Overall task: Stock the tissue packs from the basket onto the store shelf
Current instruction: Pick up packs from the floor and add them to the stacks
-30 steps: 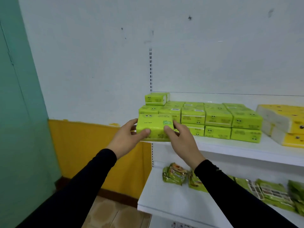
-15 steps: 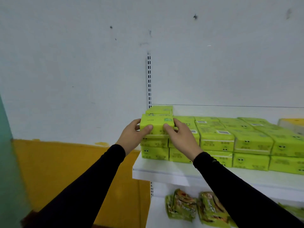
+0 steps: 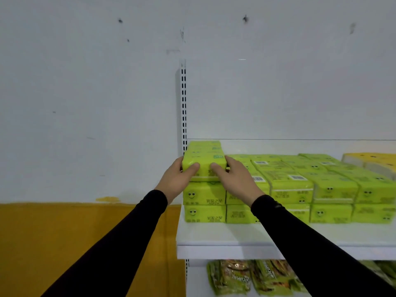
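A green tissue pack (image 3: 204,166) sits on top of the leftmost stack on the white shelf (image 3: 222,239). My left hand (image 3: 176,181) grips its left end with the thumb across the front. My right hand (image 3: 234,181) grips its right end the same way. Below it lie two more green packs (image 3: 203,203) with smiley faces. Another pack (image 3: 204,145) lies just behind the held one at the same height. Rows of stacked green packs (image 3: 321,189) run to the right. The basket is out of view.
Yellow tissue packs (image 3: 372,161) stand at the far right of the shelf. Snack bags (image 3: 246,277) lie on the shelf below. A slotted upright (image 3: 183,108) runs up the white wall just left of the stack. A yellow wall band (image 3: 75,236) lies lower left.
Both hands have carried the green pack up and back onto the top of the leftmost stack. The camera has moved closer and risen.
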